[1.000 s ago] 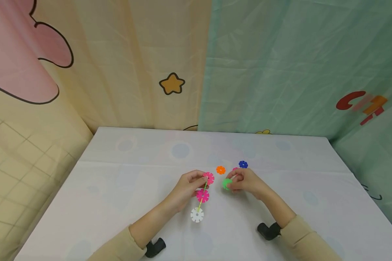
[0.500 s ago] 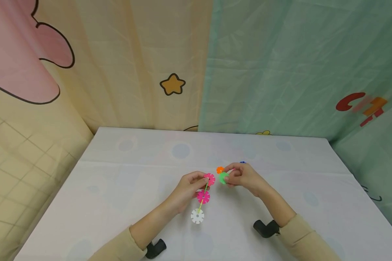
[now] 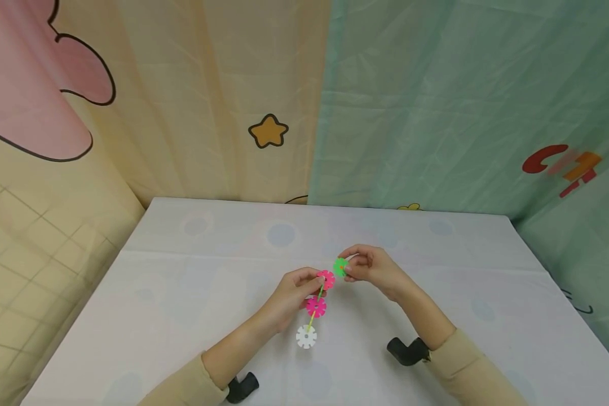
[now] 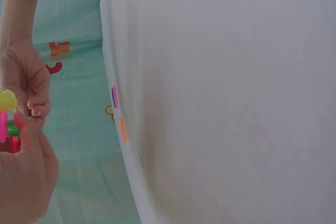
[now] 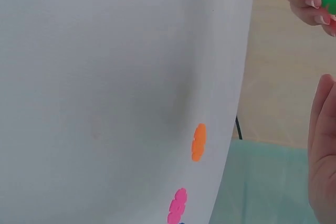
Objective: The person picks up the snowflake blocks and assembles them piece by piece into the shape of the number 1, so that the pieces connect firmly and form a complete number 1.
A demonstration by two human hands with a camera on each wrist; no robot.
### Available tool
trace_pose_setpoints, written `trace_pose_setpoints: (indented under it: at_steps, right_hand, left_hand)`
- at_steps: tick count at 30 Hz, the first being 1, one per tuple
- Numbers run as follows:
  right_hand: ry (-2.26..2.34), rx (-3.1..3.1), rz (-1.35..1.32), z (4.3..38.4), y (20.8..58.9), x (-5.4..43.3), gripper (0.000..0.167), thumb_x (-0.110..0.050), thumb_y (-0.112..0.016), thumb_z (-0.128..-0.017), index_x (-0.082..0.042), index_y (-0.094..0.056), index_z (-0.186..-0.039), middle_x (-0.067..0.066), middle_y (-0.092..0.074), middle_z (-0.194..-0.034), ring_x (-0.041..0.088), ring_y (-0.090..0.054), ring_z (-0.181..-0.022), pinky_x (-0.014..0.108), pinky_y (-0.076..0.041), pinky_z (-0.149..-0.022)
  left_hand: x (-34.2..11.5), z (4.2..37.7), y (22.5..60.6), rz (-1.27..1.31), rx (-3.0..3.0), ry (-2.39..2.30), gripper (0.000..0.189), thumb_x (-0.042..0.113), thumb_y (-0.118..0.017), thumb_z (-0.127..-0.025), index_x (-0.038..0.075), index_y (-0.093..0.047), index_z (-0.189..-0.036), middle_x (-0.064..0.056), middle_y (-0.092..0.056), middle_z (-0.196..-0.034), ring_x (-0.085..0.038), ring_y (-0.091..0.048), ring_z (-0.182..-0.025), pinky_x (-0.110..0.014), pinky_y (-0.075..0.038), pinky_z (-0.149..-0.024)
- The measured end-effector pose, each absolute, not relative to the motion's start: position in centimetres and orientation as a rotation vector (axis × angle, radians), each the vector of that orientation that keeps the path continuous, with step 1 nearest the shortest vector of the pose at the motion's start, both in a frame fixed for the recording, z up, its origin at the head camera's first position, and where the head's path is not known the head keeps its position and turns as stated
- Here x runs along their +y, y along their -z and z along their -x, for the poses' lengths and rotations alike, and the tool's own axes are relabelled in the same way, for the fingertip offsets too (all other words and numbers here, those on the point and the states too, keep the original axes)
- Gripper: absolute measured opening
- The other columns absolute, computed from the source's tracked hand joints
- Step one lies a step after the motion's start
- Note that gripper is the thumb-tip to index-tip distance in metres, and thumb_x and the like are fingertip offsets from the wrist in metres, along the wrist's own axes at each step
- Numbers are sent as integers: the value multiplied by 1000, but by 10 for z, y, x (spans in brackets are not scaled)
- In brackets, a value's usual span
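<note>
My left hand point(image 3: 291, 296) pinches the top pink notched plastic disc point(image 3: 327, 279) of a linked chain. Below it come an edge-on green disc point(image 3: 320, 292), another pink disc point(image 3: 316, 307), an edge-on yellow disc point(image 3: 311, 321) and a white disc point(image 3: 307, 337) at the bottom. Just to the right, my right hand point(image 3: 375, 269) pinches a separate bright green disc point(image 3: 340, 266) between thumb and fingers, apart from the chain. In the right wrist view an orange disc point(image 5: 198, 142) and a pink disc point(image 5: 177, 205) lie on the table; in the head view they are hidden behind the right hand and its disc.
A white cloth with pale spots covers the table point(image 3: 223, 231). Printed curtains point(image 3: 416, 113) hang behind its far edge. Black angled fittings sit at both wrists, one at the left cuff point(image 3: 242, 387) and one at the right cuff point(image 3: 408, 351).
My right hand has moved up and to the left with the green disc, covering the orange, pink and blue discs in the head view. The left hand and its chain have stayed nearly still.
</note>
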State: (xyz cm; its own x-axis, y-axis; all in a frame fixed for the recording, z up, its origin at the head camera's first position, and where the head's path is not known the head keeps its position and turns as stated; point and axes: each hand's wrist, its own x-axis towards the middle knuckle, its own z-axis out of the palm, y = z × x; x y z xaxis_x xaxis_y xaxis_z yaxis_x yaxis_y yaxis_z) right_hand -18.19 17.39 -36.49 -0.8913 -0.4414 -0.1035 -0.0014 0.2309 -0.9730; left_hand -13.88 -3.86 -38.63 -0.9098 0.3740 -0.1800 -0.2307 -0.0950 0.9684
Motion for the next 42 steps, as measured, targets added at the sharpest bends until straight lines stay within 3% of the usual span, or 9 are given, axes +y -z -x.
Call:
trace_pose_setpoints:
  at_steps: [17,28,34,42]
  right_hand:
    - [1762,2124,448,182,362,163,24,3,-55,-90,12,-52,-113,6,-61,-77,18,-64,-73,40,-53,-78]
    - [1797,2143,478,175,362,157,22,3,-61,-86,8,-56,-107,7,-64,-79,19,-65,-73,50,-50,-78]
    - [1838,2201,560,171,361,153,18,6,-63,-84,10,-59,-101,13,-64,-82,26,-66,-72,37,-54,-70]
    - [1944,2202,627,168,360,147,18,9,-62,-83,13,-60,-101,10,-66,-87,13,-66,-72,30,-54,-68]
  left_hand:
    - [-39,139,387,-187,1774,-2060,24,12,-55,-94,-8,-58,-106,-3,-62,-80,-10,-58,-72,-19,-45,-63]
    - [-37,136,387,-152,1760,-2089,22,13,-53,-95,-9,-57,-100,-7,-63,-81,-17,-59,-77,-21,-49,-69]
    - [-35,134,385,-102,1774,-2111,22,12,-51,-96,-9,-56,-99,-4,-62,-78,-18,-61,-78,-23,-51,-71]
    - [-31,134,378,-35,1704,-2175,19,9,-52,-95,-8,-58,-94,-5,-63,-78,-15,-60,-75,-25,-51,-72]
